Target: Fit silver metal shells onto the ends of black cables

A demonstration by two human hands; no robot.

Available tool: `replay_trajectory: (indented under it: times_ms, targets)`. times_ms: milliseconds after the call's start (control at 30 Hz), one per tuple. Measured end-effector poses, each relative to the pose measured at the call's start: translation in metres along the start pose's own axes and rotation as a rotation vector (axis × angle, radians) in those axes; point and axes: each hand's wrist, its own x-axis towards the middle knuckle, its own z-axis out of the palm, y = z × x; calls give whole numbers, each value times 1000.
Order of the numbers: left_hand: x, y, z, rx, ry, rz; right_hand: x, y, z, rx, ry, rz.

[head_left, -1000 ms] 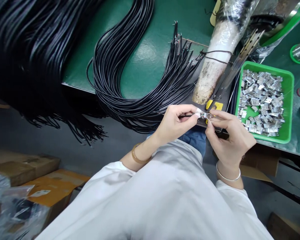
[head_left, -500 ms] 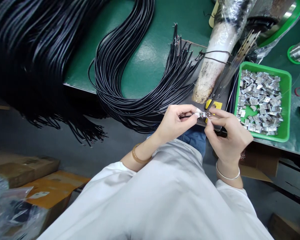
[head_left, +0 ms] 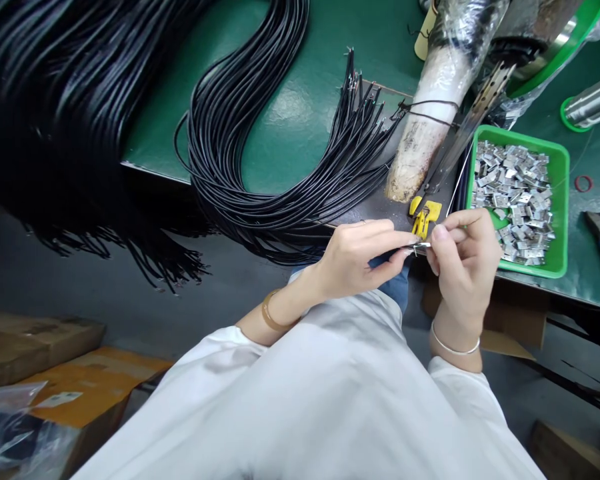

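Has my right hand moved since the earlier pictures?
Yes. Judged against the yellow piece, the fingertips of your right hand have shifted rightward in view, toward the green tray.

No text, brand or number can be read; the white label (head_left: 60,399) on top of the orange-brown cardboard box (head_left: 105,379) is too blurred to make out.

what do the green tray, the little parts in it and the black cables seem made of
Green tray: probably moulded plastic, smooth and slightly glossy, with rounded corners. Small parts: likely sheet metal, silvery, their flat faces glinting. Black cables: rubber or plastic sheathing, I can't tell which; semi-gloss, with pale highlights along their length.
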Motion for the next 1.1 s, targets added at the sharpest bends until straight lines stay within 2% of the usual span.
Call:
replay_trajectory:
  times_ms: [33,100,167,233,333,400,467,600,767,900,1100]
  targets:
    - [-1,0,-1,-14,3,-11,0,0,0,1,6,-12]
    - [-1,0,-3,-108,-23,-110,0,2,2,-81,49,-144]
    - [-1,1,-4,-275,-63,-312,-1,5,3,-265,98,-362]
    - [-1,1,-3,-440,-79,-520,-3,8,4,-432,178,-496]
    - [0,-1,2,-573,-26,-689,-5,8,2,-394,366,-461]
    - [2,-3,5,-636,22,-733,-6,7,2,-252,488,-440]
    - [5,-5,7,-707,54,-740,-6,6,3,-153,530,-458]
    - [9,-7,9,-748,74,-732,-5,8,7,-248,386,-527]
    - [11,-8,15,-606,107,-736,-3,13,12,-426,231,-558]
    - [13,-8,17,-502,130,-745,1,15,15,-398,222,-523]
    - [18,-5,14,-487,148,-752,7,5,15,-384,223,-510]
